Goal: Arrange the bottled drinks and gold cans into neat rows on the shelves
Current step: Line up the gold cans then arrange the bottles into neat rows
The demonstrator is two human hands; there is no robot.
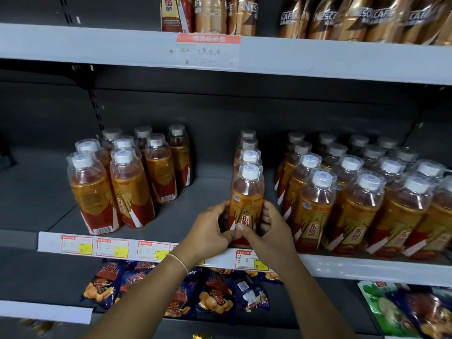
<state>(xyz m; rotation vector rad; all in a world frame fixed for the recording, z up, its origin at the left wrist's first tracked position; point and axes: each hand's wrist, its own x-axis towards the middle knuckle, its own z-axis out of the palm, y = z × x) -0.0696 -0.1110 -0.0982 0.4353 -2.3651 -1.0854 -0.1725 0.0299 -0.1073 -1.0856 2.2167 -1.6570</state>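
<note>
An amber bottled drink (pixel 246 196) with a white cap and a gold and red label stands at the front edge of the middle shelf (pixel 171 221). It heads a single row of several bottles. My left hand (pixel 210 231) grips its lower left side. My right hand (pixel 271 228) grips its lower right side, thumbs meeting on the label. A loose cluster of the same bottles (pixel 127 182) stands to the left. Neat rows of bottles (pixel 362 199) fill the right. Gold coffee bottles (pixel 354 18) line the top shelf. A gold can top (pixel 201 335) peeks in at the bottom edge.
Bare shelf floor lies between the left cluster and the held row. Price tags (pixel 112 248) run along the shelf lip. Blue snack bags (pixel 195 294) and green bags (pixel 391 311) lie on the lower shelf. A red-labelled carton (pixel 173 13) stands on the top shelf.
</note>
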